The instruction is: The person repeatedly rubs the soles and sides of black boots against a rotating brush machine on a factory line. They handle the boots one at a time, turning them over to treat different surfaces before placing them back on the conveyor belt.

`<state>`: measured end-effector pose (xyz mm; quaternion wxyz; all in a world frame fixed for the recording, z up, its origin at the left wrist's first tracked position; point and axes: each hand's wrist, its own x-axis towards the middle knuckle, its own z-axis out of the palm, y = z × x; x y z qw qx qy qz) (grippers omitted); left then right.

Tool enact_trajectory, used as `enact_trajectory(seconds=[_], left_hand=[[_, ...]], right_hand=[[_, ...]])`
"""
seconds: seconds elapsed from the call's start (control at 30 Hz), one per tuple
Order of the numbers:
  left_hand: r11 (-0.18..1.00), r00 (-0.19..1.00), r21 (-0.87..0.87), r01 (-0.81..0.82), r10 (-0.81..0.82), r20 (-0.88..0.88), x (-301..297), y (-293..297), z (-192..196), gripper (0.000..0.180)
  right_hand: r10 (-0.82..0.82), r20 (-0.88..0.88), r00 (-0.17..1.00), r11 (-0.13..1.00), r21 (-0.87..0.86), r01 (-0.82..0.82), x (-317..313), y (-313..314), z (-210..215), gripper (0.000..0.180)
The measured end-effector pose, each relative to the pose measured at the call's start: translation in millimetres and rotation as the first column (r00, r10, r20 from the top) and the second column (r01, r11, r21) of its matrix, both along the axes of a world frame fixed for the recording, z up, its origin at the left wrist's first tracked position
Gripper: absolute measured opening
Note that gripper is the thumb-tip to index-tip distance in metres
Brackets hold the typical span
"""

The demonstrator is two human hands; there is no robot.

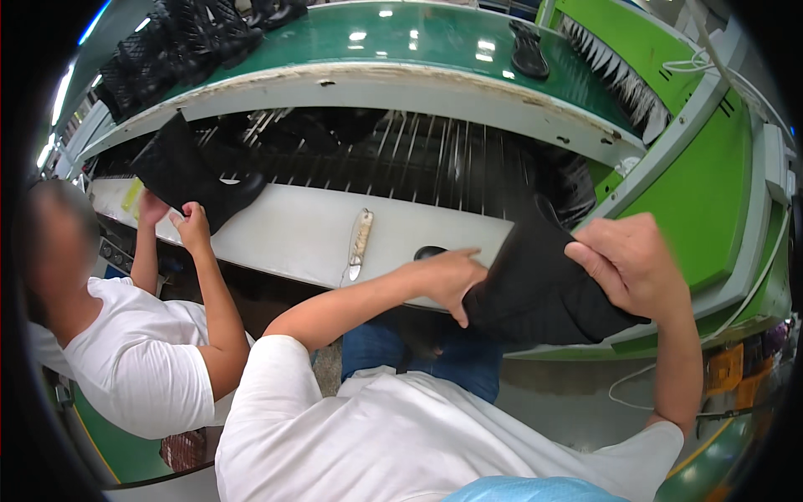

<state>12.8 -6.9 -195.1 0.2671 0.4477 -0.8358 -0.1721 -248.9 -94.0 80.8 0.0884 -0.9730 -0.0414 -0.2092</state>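
Observation:
A tall black boot [544, 280] is between my hands over the right end of the white work ledge, its dark shaft slightly blurred. My right hand [623, 263] pinches the shaft's edge, fingers curled and thumb pressed on the fabric. At the boot's left side, my left hand [452, 280] grips with thumb and fingers apart around it. A rounded black tip [429, 251] shows just beyond my left hand; whether it belongs to this boot I cannot tell. Left of it lies a knife-like tool [360, 243] with a wrapped beige handle and a metal blade.
To my left, a co-worker in a white shirt handles another black boot [196, 180] over the white ledge [293, 226]. Metal rollers or rods [418, 159] run behind it. Above is a green conveyor [401, 38] bearing black boots [180, 46] and a black sole-shaped piece [529, 52]. A green machine [694, 184] stands right.

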Motion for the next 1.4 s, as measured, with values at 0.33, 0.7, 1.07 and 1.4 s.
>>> enact_trajectory(seconds=[0.33, 0.7, 1.07, 1.4], left_hand=[[0.849, 0.85, -0.216, -0.482, 0.393, -0.351, -11.0, 70.2, 18.0, 0.069], [0.271, 0.282, -0.699, -0.661, 0.954, 0.103, 230.8, 23.6, 301.7, 0.107], [0.244, 0.292, -0.468, -0.849, 0.956, -0.032, 493.5, -125.1, 334.7, 0.101], [0.074, 0.219, -0.511, -0.857, 0.948, -0.23, 743.4, -248.2, 337.0, 0.104]], right_hand=[[-0.22, 0.486, 0.846, 0.628, 0.734, -0.259, -26.9, -54.8, -13.8, 0.014], [-0.288, -0.03, 0.957, 0.545, 0.817, 0.189, 65.3, -27.4, -296.5, 0.009], [-0.437, -0.064, 0.897, 0.765, 0.497, 0.408, 134.6, -7.5, -352.1, 0.009], [-0.493, -0.324, 0.808, 0.687, 0.426, 0.589, 147.4, 2.2, -335.4, 0.009]])
